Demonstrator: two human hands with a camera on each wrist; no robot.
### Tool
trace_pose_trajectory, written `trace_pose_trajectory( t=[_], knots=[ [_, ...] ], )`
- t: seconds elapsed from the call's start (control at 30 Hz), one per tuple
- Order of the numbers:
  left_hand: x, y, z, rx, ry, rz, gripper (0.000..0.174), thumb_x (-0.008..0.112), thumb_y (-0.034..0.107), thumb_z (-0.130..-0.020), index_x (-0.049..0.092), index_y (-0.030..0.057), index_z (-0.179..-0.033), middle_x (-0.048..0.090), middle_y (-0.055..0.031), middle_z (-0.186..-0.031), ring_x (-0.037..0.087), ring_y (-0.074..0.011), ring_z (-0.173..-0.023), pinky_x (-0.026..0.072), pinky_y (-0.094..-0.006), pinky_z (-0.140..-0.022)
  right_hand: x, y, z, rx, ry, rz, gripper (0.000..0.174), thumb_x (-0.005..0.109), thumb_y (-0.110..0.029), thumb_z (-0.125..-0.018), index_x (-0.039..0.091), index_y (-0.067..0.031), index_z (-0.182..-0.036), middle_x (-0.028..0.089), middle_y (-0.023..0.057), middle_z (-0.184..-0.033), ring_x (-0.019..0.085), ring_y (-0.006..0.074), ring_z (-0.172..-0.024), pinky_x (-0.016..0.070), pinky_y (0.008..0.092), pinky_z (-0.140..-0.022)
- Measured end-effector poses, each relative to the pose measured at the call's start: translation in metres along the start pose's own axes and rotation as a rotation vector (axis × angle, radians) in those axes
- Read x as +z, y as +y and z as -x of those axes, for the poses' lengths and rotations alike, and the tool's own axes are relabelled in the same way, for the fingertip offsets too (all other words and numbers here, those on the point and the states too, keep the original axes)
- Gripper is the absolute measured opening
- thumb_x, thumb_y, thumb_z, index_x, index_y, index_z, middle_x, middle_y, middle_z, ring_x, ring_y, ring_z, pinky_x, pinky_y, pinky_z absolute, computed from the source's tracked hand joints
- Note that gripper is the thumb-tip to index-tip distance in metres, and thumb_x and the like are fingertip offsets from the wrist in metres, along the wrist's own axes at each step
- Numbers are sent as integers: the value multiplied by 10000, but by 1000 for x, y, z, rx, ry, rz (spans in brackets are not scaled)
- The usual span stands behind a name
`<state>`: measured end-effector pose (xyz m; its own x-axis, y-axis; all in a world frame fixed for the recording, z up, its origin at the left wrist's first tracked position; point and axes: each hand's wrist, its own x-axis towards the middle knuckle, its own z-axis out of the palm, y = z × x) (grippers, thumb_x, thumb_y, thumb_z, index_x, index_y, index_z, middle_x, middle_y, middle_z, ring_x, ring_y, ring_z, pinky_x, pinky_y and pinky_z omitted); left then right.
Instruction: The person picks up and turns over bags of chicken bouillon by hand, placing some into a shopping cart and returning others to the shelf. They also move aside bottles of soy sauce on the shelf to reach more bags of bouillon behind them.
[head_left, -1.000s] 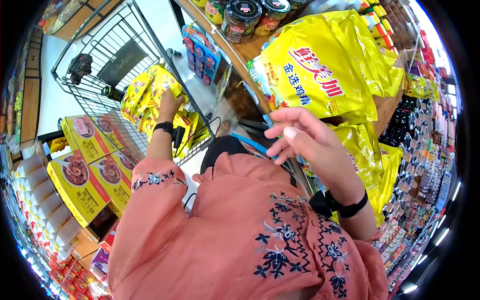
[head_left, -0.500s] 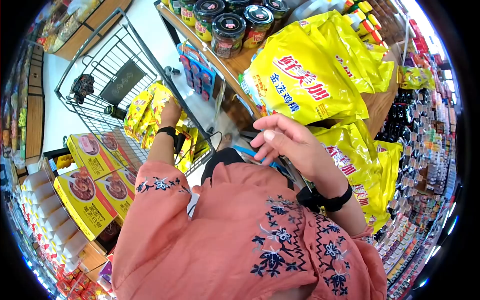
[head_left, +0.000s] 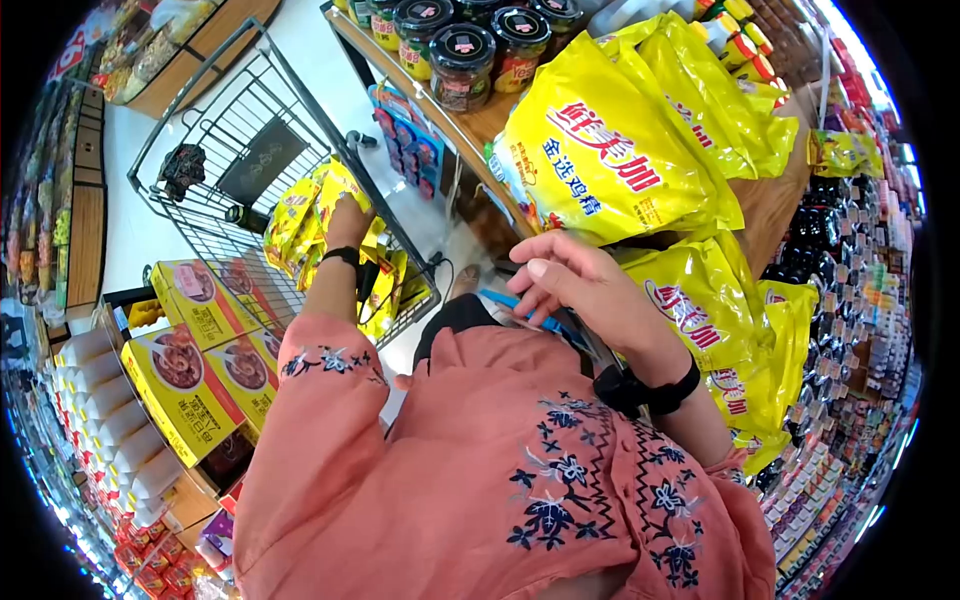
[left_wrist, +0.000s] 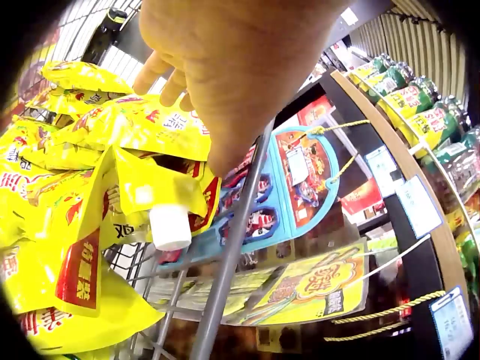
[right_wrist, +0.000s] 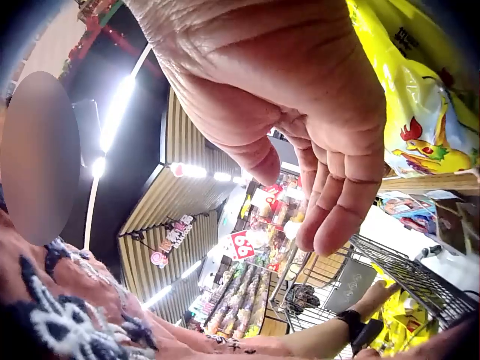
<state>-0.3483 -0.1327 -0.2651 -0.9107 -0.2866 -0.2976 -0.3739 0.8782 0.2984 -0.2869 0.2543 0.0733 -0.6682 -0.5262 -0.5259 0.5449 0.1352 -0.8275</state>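
Note:
My left hand [head_left: 345,212] reaches into a wire shopping cart [head_left: 215,120] and rests with straight fingers on a pile of yellow spouted pouches [head_left: 300,225]. In the left wrist view the left hand [left_wrist: 176,86] touches the top pouch [left_wrist: 142,127]; a white cap [left_wrist: 170,227] sticks out below. My right hand [head_left: 535,290] hovers in front of my chest, fingers loosely curled, holding nothing. It hangs just below a big yellow bag [head_left: 610,150] on the wooden shelf. The right wrist view shows the right hand [right_wrist: 330,225] empty.
Glass jars [head_left: 460,60] stand on the shelf [head_left: 775,205] above more yellow bags [head_left: 700,300]. Blue hanging packs [head_left: 405,140] dangle at the shelf's edge beside the cart. Yellow boxes [head_left: 190,370] and white bottles [head_left: 110,430] fill the left display.
My right hand has drawn down and a little left, closer to my chest. The left hand stays on the pouches in the cart.

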Motion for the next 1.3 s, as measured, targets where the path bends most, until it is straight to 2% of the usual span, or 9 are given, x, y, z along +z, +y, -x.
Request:
trace_pose_trajectory(
  t=[0.3, 0.5, 0.67, 0.8, 0.87, 1.0, 1.13, 1.23, 1.3],
  knots=[
    [47, -14, -29, 93, 67, 87, 394, 547, 292, -969, 543, 49, -1279, 662, -294, -1089, 641, -462, -1004, 511, -514, -882, -15, 15, -4, 42, 87, -52, 346, 523, -254, -1048, 536, 11, -1270, 655, 118, -1074, 669, 167, -893, 565, 305, -761],
    [32, -19, -12, 155, 175, 125, 295, 533, 294, -959, 635, 16, -950, 672, -279, -958, 639, -468, -915, 501, -536, -799, -10, 13, -11, 53, 40, -50, 328, 517, -244, -1045, 545, 9, -1251, 658, 115, -1071, 669, 162, -887, 564, 301, -759],
    [-1, -30, 5, -91, 346, 392, 343, 519, 284, -946, 638, -22, -1048, 651, -313, -945, 625, -481, -892, 497, -493, -758, -9, 9, -16, 33, 34, 4, 317, 527, -234, -1035, 549, 5, -1243, 661, 106, -1071, 669, 156, -873, 561, 298, -758],
    [-33, -79, 23, -60, 552, 707, 285, 524, 227, -978, 619, -37, -1027, 674, -210, -869, 683, -300, -804, 518, -409, -710, -13, 15, -23, -50, 69, 65, 343, 577, -238, -1011, 546, 16, -1239, 659, 107, -1077, 667, 153, -912, 550, 286, -780],
    [-90, -35, 56, -11, 528, 1112, 285, 484, 188, -1031, 602, -16, -1192, 682, -81, -1019, 682, -173, -888, 553, -300, -745, -12, 20, -28, -127, 75, 58, 388, 616, -246, -988, 537, 20, -1259, 656, 124, -1102, 664, 172, -958, 545, 303, -808],
    [-198, 58, 108, 156, 559, 1269, 260, 483, 154, -1037, 591, -27, -1190, 672, -98, -1037, 694, -183, -904, 617, -325, -759, 1, 30, -50, -437, 121, 331, 482, 675, -258, -948, 516, 19, -1308, 640, 170, -1201, 655, 234, -1051, 536, 360, -872],
    [-282, 152, 162, 390, 609, 1234, 275, 465, 140, -1037, 578, -39, -1213, 684, -115, -1029, 708, -202, -881, 634, -341, -737, 30, -4, -52, -748, 207, 703, 817, 797, -372, -812, 438, 49, -1413, 541, 281, -1352, 518, 422, -1276, 412, 415, -1080],
    [-314, 212, 187, 557, 493, 1369, 189, 493, 118, -1030, 599, -34, -1068, 662, -104, -980, 715, -226, -824, 628, -338, -741, 40, -17, -59, -855, 273, 705, 1015, 841, -393, -760, 307, 94, -1473, 450, 334, -1426, 459, 445, -1335, 366, 444, -1120],
    [-323, 249, 199, 663, 404, 1444, 172, 497, 100, -1024, 602, -34, -1052, 657, -99, -980, 717, -232, -825, 625, -339, -725, 33, -30, -52, -898, 363, 641, 966, 838, -307, -766, 305, 63, -1481, 473, 321, -1392, 483, 446, -1308, 410, 433, -1079]
  ],
)
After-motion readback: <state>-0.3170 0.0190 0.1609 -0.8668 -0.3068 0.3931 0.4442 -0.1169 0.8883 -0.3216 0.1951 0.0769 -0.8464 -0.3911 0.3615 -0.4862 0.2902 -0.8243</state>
